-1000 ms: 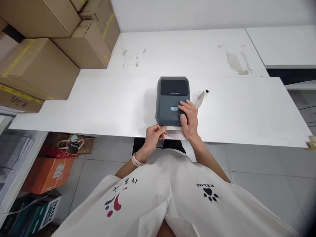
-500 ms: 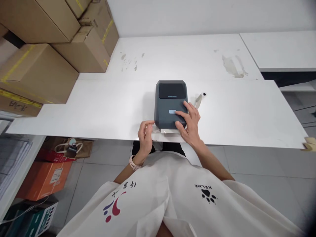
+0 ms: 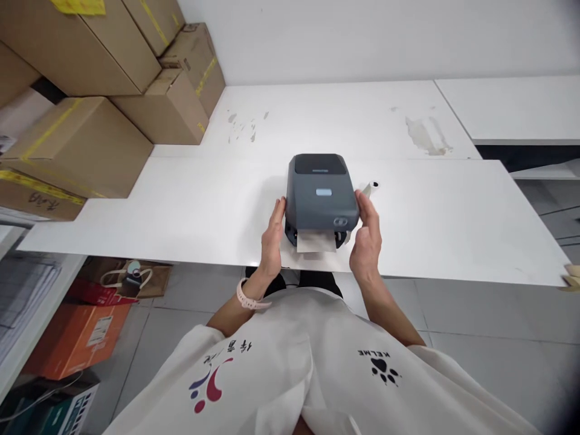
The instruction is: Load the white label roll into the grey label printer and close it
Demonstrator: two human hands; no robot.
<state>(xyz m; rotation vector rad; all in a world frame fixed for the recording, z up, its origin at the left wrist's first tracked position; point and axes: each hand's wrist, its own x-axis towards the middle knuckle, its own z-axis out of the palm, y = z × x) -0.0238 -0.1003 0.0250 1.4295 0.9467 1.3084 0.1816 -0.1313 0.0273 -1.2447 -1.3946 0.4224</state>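
A dark grey label printer (image 3: 322, 205) sits at the table's front edge, its lid tilted up at the front. Below the lid, a white label strip (image 3: 316, 241) shows in the gap, and part of the inside is hidden. My left hand (image 3: 272, 241) presses its straight fingers against the lid's left side. At the right side, my right hand (image 3: 368, 238) has its fingers along the lid's edge, the others curled in. Both hands hold the raised lid between them. Behind my right hand a small white paper roll (image 3: 372, 186) lies on the table.
Stacked cardboard boxes (image 3: 81, 142) fill the left end of the white table (image 3: 217, 211). Below on the left are an orange box (image 3: 77, 338) and a bag (image 3: 154, 279). A white wall (image 3: 339, 42) stands behind, and a lower shelf (image 3: 544, 175) is at right.
The printer's lid has come up at the front. My right hand has left the top of the printer for its right side, and my left hand has moved up along the left side.
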